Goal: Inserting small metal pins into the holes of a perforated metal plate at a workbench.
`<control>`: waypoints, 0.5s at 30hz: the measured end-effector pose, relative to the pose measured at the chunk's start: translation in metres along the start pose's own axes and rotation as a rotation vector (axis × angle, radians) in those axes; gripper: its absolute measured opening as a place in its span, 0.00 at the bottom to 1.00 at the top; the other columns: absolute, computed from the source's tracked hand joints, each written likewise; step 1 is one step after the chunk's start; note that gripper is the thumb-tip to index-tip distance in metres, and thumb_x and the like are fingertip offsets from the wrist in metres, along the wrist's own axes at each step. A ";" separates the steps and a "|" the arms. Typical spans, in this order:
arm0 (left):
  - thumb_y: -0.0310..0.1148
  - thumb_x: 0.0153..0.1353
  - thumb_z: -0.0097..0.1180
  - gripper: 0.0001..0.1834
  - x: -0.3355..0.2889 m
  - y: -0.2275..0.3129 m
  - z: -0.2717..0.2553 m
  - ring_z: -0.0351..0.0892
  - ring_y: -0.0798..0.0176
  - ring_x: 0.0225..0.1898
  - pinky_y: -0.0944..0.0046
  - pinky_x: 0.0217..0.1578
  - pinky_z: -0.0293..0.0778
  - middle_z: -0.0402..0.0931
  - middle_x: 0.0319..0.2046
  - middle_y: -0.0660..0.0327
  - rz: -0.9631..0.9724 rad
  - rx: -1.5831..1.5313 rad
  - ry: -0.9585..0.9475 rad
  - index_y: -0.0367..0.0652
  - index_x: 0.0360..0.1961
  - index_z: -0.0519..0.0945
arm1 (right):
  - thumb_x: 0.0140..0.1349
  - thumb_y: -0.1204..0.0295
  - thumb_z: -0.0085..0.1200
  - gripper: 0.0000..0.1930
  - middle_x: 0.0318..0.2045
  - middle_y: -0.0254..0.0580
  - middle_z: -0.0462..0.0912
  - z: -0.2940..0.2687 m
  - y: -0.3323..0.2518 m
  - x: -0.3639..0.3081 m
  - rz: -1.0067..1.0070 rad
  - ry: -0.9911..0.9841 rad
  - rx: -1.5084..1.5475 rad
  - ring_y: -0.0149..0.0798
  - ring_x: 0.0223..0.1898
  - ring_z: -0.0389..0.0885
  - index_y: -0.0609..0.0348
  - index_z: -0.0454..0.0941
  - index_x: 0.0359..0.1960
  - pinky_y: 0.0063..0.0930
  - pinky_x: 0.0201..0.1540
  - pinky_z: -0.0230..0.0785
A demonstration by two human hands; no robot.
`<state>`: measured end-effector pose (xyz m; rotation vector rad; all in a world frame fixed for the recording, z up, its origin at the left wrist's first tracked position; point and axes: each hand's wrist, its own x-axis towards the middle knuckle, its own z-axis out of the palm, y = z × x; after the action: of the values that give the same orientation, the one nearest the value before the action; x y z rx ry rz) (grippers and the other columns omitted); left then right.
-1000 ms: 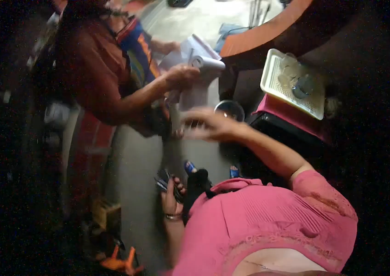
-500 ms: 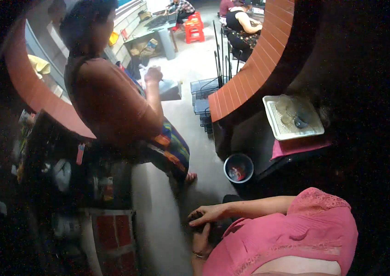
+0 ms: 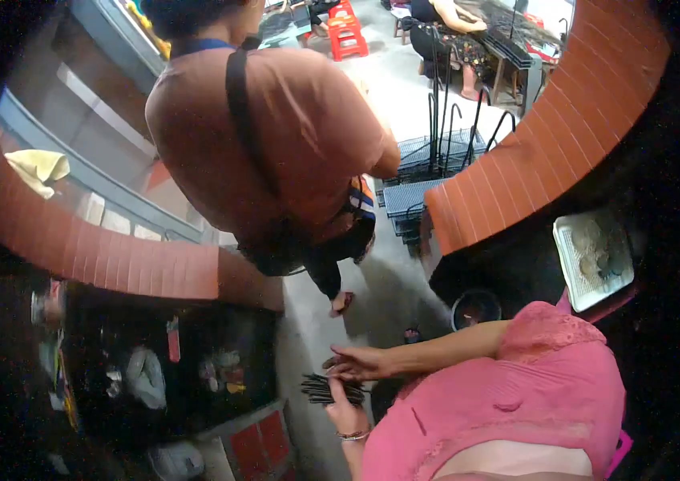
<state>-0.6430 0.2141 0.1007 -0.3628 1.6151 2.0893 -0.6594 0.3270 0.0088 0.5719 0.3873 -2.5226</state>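
Note:
At the lower middle, my left hand [image 3: 345,412], with bracelets at its wrist, is closed around a bundle of thin dark sticks [image 3: 317,390]. The sticks' ends fan out past the thumb toward the left. My right hand [image 3: 362,363] reaches across just above the bundle, close to the left thumb. Its fingers are stretched out and apart, and I see nothing held in them. Part of the bundle is hidden behind my left hand.
A person [image 3: 276,128] in a dull pink shirt stands ahead, back toward me. A curved tiled counter [image 3: 508,192] rises on the right, with wire racks [image 3: 408,196] beside it. Nearby are a bucket [image 3: 476,309], a white tray [image 3: 576,276] and dark shelves [image 3: 195,333]. Other people sit beyond.
My view has shifted, and the standing person now has their back to me. My hands have come apart a little, and the stick bundle now shows clearly.

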 end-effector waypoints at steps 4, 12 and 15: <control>0.33 0.63 0.50 0.12 0.084 0.015 0.030 0.74 0.67 0.39 0.65 0.43 0.71 0.74 0.38 0.63 0.090 0.061 0.147 0.36 0.44 0.72 | 0.59 0.47 0.50 0.24 0.38 0.38 0.81 0.066 -0.058 0.029 0.054 0.039 0.207 0.36 0.41 0.76 0.58 0.78 0.39 0.35 0.49 0.67; 0.39 0.63 0.50 0.15 0.263 0.086 0.068 0.73 0.66 0.39 0.65 0.42 0.70 0.73 0.37 0.62 0.283 -0.004 -0.070 0.38 0.42 0.72 | 0.62 0.49 0.45 0.21 0.28 0.31 0.79 0.098 -0.198 0.121 -0.233 0.010 0.233 0.35 0.38 0.73 0.52 0.78 0.25 0.31 0.47 0.64; 0.37 0.64 0.49 0.15 0.318 0.124 0.099 0.73 0.65 0.39 0.64 0.43 0.71 0.72 0.39 0.61 0.311 0.110 -0.259 0.37 0.44 0.70 | 0.63 0.45 0.38 0.27 0.39 0.33 0.81 0.052 -0.239 0.189 -0.266 0.090 0.334 0.37 0.44 0.73 0.54 0.78 0.46 0.33 0.51 0.62</control>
<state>-0.9710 0.3498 0.0793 0.2024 1.7023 2.1470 -0.9525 0.4239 0.0030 0.8093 0.0733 -2.8486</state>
